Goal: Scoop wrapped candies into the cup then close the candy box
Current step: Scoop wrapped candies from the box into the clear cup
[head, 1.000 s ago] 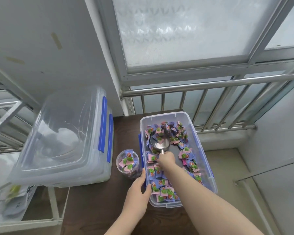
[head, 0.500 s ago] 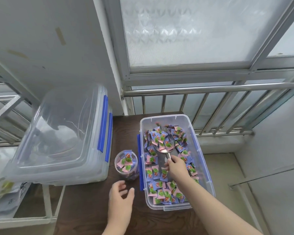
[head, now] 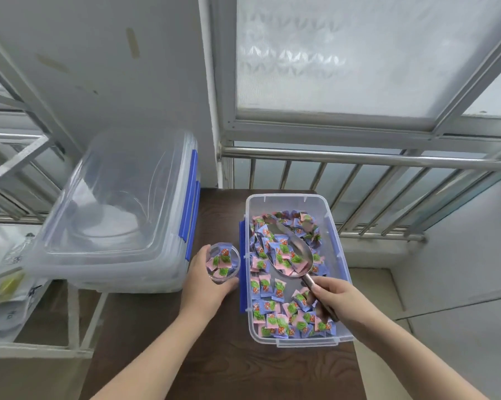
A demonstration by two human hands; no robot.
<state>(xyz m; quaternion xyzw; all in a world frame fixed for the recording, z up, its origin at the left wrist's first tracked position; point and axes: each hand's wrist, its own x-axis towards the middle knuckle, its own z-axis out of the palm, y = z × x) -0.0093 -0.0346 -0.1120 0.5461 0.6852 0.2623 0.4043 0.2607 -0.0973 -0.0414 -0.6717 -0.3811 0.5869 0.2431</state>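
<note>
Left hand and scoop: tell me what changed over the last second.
The left hand left the box's near-left edge, hovered open, then took hold of the cup. The right hand pulled the scoop back and lifted it, now loaded with candies. The candy box and cup stayed in place.

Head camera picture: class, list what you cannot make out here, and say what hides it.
- Cup: its lower wall, covered by the left hand.
- Scoop: the handle's middle, inside the right hand grip.
- Wrapper print on the candies: too small.
- Both elbows: cut off by the bottom edge.
</note>
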